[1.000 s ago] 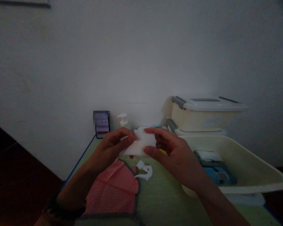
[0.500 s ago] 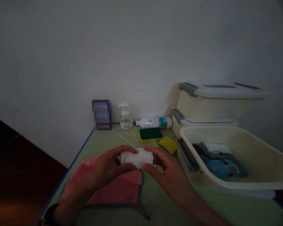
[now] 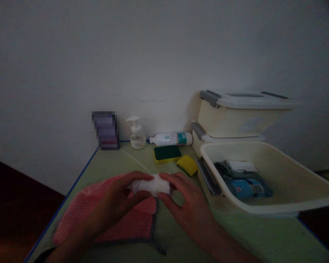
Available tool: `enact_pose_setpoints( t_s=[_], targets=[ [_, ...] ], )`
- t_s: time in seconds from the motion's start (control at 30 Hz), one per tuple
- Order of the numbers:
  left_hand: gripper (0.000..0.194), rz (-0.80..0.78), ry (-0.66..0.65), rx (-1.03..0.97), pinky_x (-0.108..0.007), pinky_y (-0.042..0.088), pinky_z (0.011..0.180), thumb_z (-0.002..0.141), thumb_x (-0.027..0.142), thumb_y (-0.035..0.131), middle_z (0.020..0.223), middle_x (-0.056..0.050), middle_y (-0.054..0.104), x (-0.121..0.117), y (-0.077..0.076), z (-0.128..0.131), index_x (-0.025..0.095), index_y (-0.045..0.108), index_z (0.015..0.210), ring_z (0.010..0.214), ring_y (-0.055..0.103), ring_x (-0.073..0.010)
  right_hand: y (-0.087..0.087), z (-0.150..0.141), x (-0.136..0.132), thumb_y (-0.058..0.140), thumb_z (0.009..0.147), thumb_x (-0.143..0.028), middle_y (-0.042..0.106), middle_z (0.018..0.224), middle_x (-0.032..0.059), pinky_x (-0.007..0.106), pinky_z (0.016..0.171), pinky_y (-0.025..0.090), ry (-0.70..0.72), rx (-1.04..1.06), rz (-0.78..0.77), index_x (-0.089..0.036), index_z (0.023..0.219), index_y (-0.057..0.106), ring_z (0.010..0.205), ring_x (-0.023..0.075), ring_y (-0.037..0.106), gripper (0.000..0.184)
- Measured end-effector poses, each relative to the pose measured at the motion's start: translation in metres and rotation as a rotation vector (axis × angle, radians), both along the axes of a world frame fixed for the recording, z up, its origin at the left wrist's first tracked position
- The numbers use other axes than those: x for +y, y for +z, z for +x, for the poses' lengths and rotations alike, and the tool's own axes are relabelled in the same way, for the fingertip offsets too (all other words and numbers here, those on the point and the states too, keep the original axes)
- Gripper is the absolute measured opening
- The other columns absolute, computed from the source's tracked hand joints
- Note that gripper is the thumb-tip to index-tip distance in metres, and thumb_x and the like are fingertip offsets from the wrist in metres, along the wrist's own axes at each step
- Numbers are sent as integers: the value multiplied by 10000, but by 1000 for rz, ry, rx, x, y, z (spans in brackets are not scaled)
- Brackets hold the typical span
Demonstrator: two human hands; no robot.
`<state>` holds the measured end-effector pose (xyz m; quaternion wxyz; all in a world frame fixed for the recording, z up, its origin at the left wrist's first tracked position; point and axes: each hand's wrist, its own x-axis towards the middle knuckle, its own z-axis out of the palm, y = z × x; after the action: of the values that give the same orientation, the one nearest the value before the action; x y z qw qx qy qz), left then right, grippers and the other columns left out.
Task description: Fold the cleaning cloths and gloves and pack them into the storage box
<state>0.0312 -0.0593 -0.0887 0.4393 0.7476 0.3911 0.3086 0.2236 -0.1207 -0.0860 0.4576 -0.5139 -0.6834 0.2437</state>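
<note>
You have the small, white, soft-looking bundle [image 3: 153, 185] just below the centre of the frame, pinched between both hands. Your left hand [image 3: 119, 201] grasps its left end and your right hand [image 3: 190, 206] its right end, thumbs below and fingers above, with the fingertips close together along the middle. Under your left hand and forearm, the pink textured cloth with a dark grey edging [image 3: 134, 223] spreads over the lower left of the green-covered table [image 3: 265, 233]; your arm hides part of it. Beyond your right hand lie a bent yellow sponge [image 3: 188, 165] and a flat green-and-yellow sponge [image 3: 167, 154]. Behind them, a white plastic bottle with a green label [image 3: 171, 139] lies on its side, near a clear pump bottle with a white top [image 3: 137, 138]. At right, the open cream plastic tub [image 3: 296, 175], holding a blue package [image 3: 246, 188], blocks that side, with lidded cream boxes [image 3: 235, 120] stacked behind.
</note>
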Motion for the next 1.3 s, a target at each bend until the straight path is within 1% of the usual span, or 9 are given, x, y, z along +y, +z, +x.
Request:
enact_pose_setpoints(
  t_s=[0.2,0.33,0.5,0.6,0.73,0.93,1.03,1.13,1.3],
  targets=[
    [195,382,44,66,-266,534,713,784,168,622,904,-18,720,-6,10,10,245,668,957,787,661,-165,-3,3,-5,487,908,-188,632,1086,81,404,841,546,-29,-241,103,-259,1247,533,978,213,627,350],
    [209,499,27,47,-260,537,714,812,136,595,909,-31,714,-8,11,9,237,662,982,796,665,-160,2,2,-10,445,929,-178,617,1065,90,393,810,563,-13,-301,124,-251,1270,502,957,213,631,353],
    [229,607,22,13,-255,541,698,792,118,645,884,-42,703,-4,17,12,212,661,1001,776,661,-159,29,11,-18,447,918,-119,595,1095,119,364,739,568,-33,-470,147,-208,1281,498,943,226,618,377],
    [214,684,-13,-32,-238,535,678,793,124,657,870,-52,693,1,26,21,191,669,996,772,658,-156,51,22,-17,453,919,-138,590,1037,109,376,734,557,-32,-514,150,-205,1126,608,880,217,624,268],
    [194,723,-77,-40,-231,521,685,804,134,651,873,-58,687,7,42,39,172,672,994,773,648,-151,73,43,-10,487,912,-176,590,963,87,351,763,533,-28,-439,130,-179,1065,641,858,191,622,217],
    [234,698,-141,-48,-240,502,703,809,202,665,897,-41,704,14,61,82,180,654,1042,765,645,-146,87,91,-5,602,850,-220,626,887,25,282,712,477,-106,-241,84,-214,1040,663,778,142,593,200],
    [253,675,-150,-68,-258,505,735,807,225,670,934,-37,715,17,65,110,191,647,1057,796,658,-155,90,116,-8,629,823,-251,619,845,7,257,628,452,-143,-119,2,-228,1065,660,703,127,560,245],
    [260,644,-159,-73,-279,508,792,805,255,677,976,-46,720,20,66,136,189,646,1054,854,667,-167,93,137,-11,606,834,-327,625,840,11,247,574,429,-114,1,-107,-229,1102,643,668,122,533,287],
    [274,683,-257,-43,-277,512,823,825,244,653,999,-59,699,25,66,164,163,621,1085,884,654,-158,94,164,-10,570,852,-338,591,733,-11,221,513,378,-112,101,-219,-212,1033,658,600,101,484,238]
  ],
)
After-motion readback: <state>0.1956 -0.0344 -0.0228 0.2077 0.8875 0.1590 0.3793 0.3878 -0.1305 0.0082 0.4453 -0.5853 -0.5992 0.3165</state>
